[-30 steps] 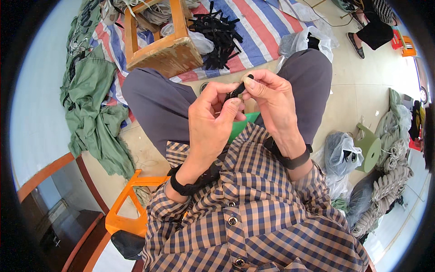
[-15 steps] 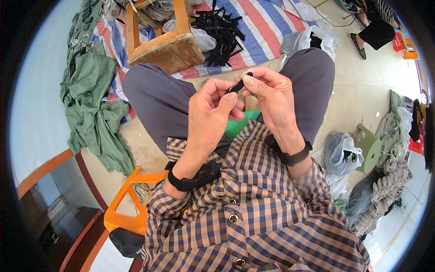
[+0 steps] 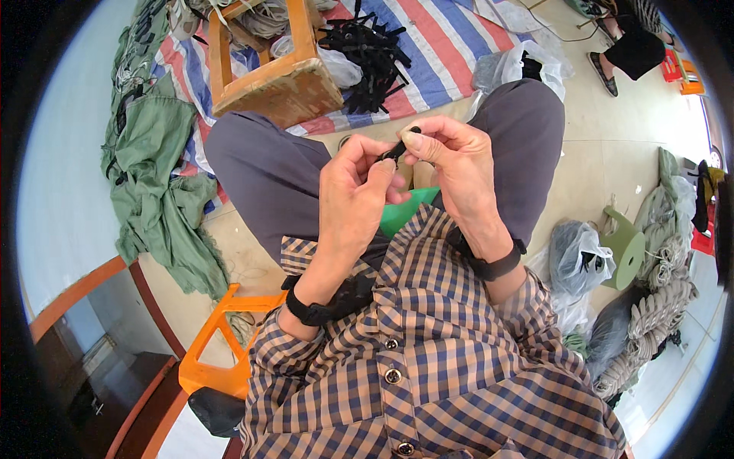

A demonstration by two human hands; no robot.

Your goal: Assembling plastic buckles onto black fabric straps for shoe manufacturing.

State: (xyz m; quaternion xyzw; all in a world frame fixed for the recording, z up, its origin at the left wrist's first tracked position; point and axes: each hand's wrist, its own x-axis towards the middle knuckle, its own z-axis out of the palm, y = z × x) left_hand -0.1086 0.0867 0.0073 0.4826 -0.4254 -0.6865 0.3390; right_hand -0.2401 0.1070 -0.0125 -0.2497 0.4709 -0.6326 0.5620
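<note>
While pinching black strip narrowly in left hand and right hand at 12 o'clock, apparently working it by fingertip; probably calling for steady pinches next

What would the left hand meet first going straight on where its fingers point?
Beyond the small black piece it pinches, the left hand would probably meet the right hand first; the two look close, though depth is unclear.
</note>
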